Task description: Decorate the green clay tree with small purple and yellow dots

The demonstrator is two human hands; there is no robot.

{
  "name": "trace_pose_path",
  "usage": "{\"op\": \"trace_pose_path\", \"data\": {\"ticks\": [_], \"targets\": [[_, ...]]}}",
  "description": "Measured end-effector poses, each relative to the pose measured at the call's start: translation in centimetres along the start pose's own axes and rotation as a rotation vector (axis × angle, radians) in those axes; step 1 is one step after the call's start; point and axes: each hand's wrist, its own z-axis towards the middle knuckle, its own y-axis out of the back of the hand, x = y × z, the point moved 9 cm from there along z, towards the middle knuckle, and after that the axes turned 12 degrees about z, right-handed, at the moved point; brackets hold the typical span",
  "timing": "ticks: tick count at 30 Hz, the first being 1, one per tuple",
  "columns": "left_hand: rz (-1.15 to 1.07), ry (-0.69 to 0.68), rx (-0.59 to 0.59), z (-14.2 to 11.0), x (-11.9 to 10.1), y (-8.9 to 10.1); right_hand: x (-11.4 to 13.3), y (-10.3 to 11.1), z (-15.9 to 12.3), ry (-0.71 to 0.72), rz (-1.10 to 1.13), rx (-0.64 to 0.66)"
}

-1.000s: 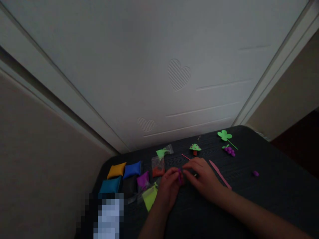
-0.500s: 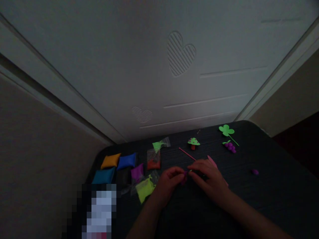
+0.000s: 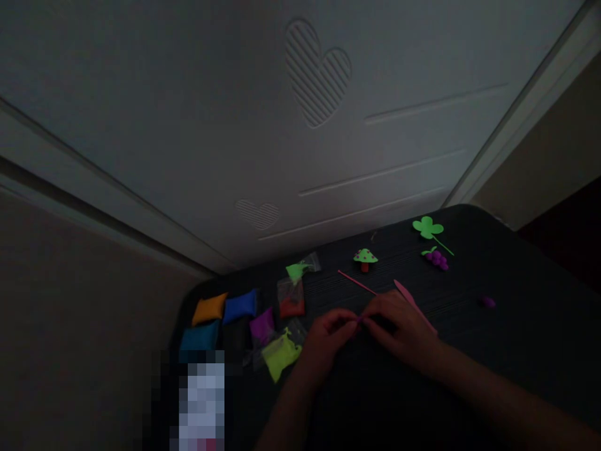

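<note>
Grip: left hand (image 3: 329, 335) pinching purple piece (image 3: 360, 319) | right hand (image 3: 399, 322) pinching it | pink knife (image 3: 412, 300) alongside

Back: I see a big pale panel (image 3: 141, 144) standing behind the table (image 3: 516, 282).
Pattern: I spot a large stripy heart (image 3: 318, 75) and a small stripy heart (image 3: 258, 215), with long straight lines (image 3: 436, 105) near them.
Table: dark, with rounded back corners.
Sides: I see a plain left wall (image 3: 56, 300) and right wall (image 3: 554, 156).
Light: dim, so I find everything greyish.
</note>
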Motion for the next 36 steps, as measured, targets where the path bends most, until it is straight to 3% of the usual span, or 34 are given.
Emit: {"op": "trace_pose_path", "data": {"ticks": [17,26,36], "targets": [[0.160,-0.051,0.015,-0.4,-1.6,-0.7,0.8,-0.5,-0.3,0.090,-0.132,0.047],[0.059,-0.062,0.100,-0.3,-1.5,-0.9,1.3,-0.8,-0.8,0.134,-0.153,0.076],[-0.005,-0.046,0.072,-0.2,-0.8,-0.9,0.7,-0.9,-1.0,0.186,-0.237,0.070]]}}
